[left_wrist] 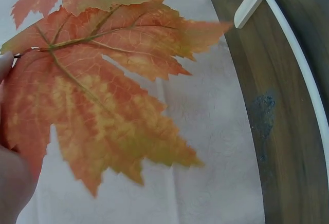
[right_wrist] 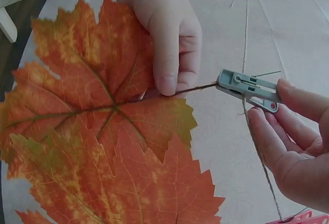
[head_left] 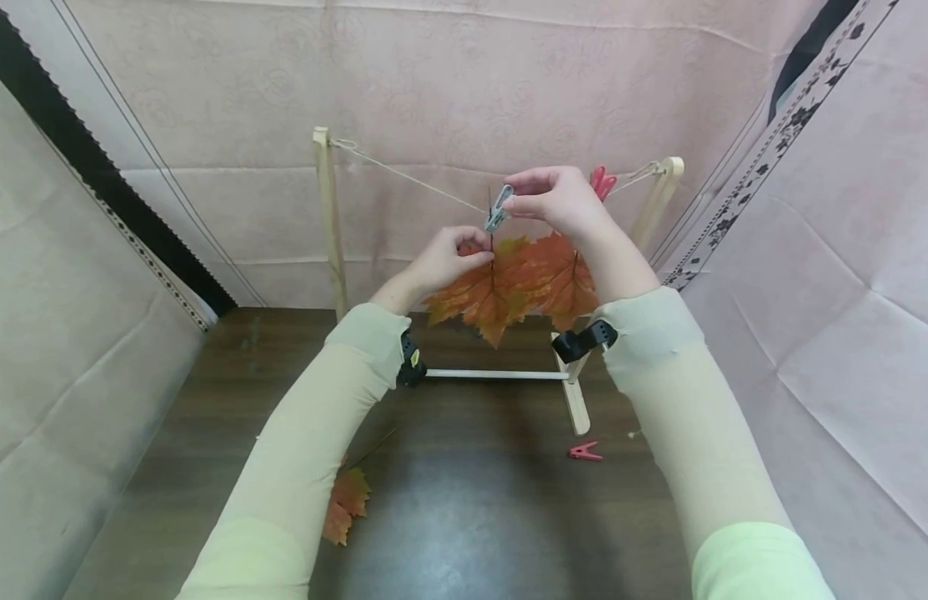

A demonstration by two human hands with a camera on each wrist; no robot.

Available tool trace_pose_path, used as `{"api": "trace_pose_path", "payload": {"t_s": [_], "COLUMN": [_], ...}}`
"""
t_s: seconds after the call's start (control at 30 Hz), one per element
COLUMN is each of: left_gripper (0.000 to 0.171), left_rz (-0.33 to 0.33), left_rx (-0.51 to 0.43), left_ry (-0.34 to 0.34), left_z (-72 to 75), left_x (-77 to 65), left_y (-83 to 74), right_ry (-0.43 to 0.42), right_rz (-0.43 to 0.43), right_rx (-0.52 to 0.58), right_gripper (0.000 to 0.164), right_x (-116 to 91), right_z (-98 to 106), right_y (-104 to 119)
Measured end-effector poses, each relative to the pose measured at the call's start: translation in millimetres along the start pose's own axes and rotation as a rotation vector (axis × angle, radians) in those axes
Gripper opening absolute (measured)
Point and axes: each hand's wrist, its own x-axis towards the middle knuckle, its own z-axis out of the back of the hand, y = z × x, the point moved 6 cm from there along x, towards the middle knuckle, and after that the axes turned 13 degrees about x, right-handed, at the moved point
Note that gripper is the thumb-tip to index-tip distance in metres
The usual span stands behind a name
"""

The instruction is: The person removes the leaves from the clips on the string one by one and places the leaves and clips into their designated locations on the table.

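Observation:
My left hand pinches an orange artificial maple leaf close to where its dark stem leaves the blade. My right hand holds a grey-blue clothespin by its handle ends, thumb on one and fingers on the other. The leaf's stem runs into the pin's jaws, and the thin string crosses the pin behind them. A second maple leaf hangs to the right, overlapping the first. Near it, a pink clothespin sits on the string, partly hidden by my right hand.
The string spans two wooden posts, the left post and the right post. A white rod joins the stand's base. On the dark table lie a pink clothespin and another maple leaf, partly behind my left sleeve. Pale cloth walls surround the table.

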Motion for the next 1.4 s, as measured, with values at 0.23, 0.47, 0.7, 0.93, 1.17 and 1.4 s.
{"api": "trace_pose_path", "payload": {"t_s": [0.23, 0.47, 0.7, 0.93, 1.17, 1.4], "left_gripper": [0.013, 0.011, 0.011, 0.011, 0.011, 0.011], "left_rz": [0.003, -0.037, -0.015, -0.017, -0.012, 0.015], "left_rx": [-0.013, 0.039, 0.073, 0.08, 0.113, 0.15], "left_ry": [-0.016, -0.032, -0.003, 0.016, 0.018, 0.034], "left_z": [0.4, 2.8, 1.8, 0.6, 0.4, -0.2], "left_x": [-2.8, -3.7, -7.8, -8.9, -8.0, -11.6], "left_y": [0.3, -2.5, -3.5, -6.5, -6.5, 0.3], "right_ry": [-0.016, -0.067, -0.115, -0.14, -0.194, -0.221], "right_rz": [-0.016, -0.007, 0.013, 0.064, 0.111, 0.15], "right_rx": [0.008, -0.029, 0.0, 0.122, 0.206, 0.278], "right_gripper": [0.038, 0.037, 0.035, 0.031, 0.028, 0.027], "right_x": [-1, -3, -7, -9, -11, -14], "right_z": [1, 4, 9, 14, 21, 25], "right_y": [1, 5, 7, 9, 14, 18]}}
